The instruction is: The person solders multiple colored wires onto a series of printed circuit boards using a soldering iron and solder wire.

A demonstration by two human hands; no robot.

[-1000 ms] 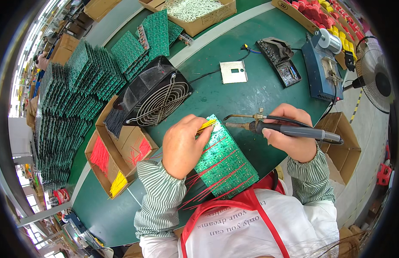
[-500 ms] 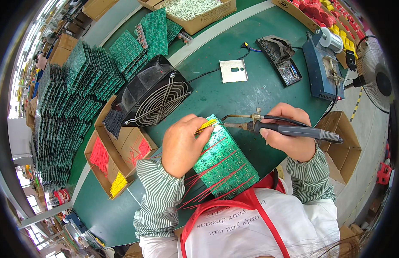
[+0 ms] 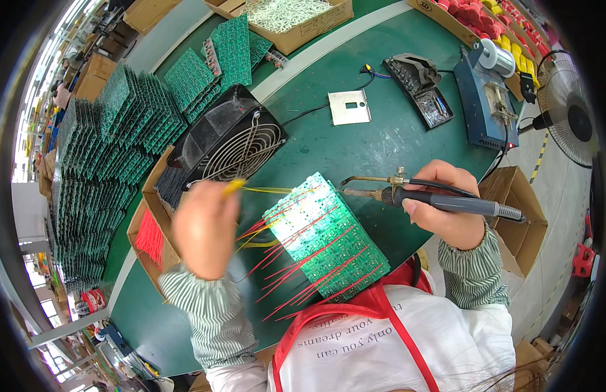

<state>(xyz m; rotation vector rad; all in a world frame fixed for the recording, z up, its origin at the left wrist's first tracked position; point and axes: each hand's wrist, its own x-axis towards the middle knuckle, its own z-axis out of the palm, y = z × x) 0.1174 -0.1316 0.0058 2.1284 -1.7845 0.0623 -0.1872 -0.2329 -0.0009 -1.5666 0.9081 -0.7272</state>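
Observation:
My left hand (image 3: 206, 228), smeared by motion, is closed on a bunch of yellow wires (image 3: 234, 186) left of the board. A yellow strand runs from it toward the far end of a green circuit board panel (image 3: 332, 242). Red wires (image 3: 304, 262) lie across the panel and stick out past its left edge, with a few yellow ones. My right hand (image 3: 450, 206) grips a soldering iron (image 3: 453, 202) with a brass feed tube (image 3: 368, 179). Its tip hovers beside the panel's far right corner; I cannot tell whether it touches.
A black fan (image 3: 231, 140) stands behind my left hand, beside a divided cardboard box (image 3: 166, 209) of wires. Stacked circuit boards (image 3: 97, 176) rise at left. A white plate (image 3: 349, 107), a parts tray (image 3: 433, 108) and a blue soldering unit (image 3: 482, 104) occupy the far side.
My left hand has pulled back from the panel to the left with the yellow wires. More wire ends now show at the panel's left edge. The right hand has barely moved.

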